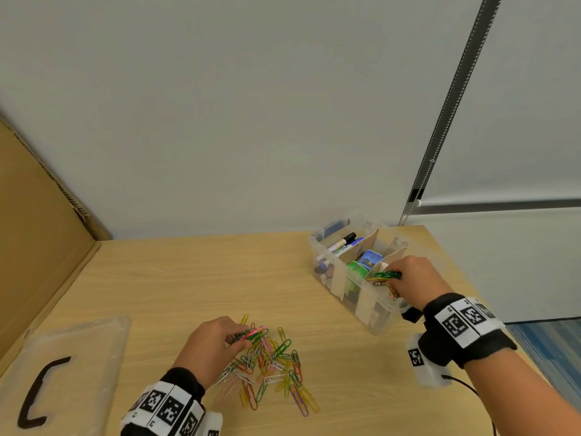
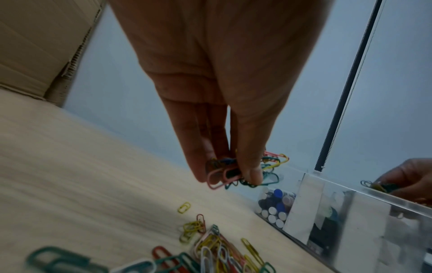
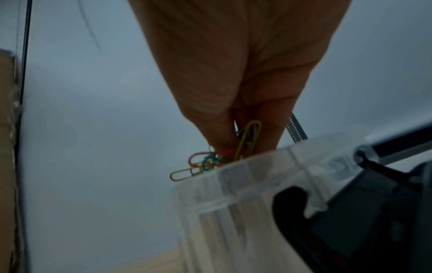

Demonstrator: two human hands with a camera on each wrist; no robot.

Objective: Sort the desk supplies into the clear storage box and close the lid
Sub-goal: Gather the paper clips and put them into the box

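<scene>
A loose pile of coloured paper clips [image 1: 273, 369] lies on the wooden desk in front of me. My left hand [image 1: 217, 344] pinches a bunch of clips [image 2: 233, 171] just above the pile's far-left edge. My right hand [image 1: 412, 281] pinches another bunch of clips [image 1: 385, 276] over the near compartment of the clear storage box [image 1: 342, 278], right at its rim [image 3: 257, 162]. The box has cardboard dividers; markers [image 1: 341, 243] fill the far section and blue and green items the middle one.
The clear lid [image 1: 69, 372] with its black handle lies flat at the desk's near left. A cardboard sheet [image 1: 37, 231] leans at the left edge. A wall stands close behind the desk. The desk's right edge runs just past the box.
</scene>
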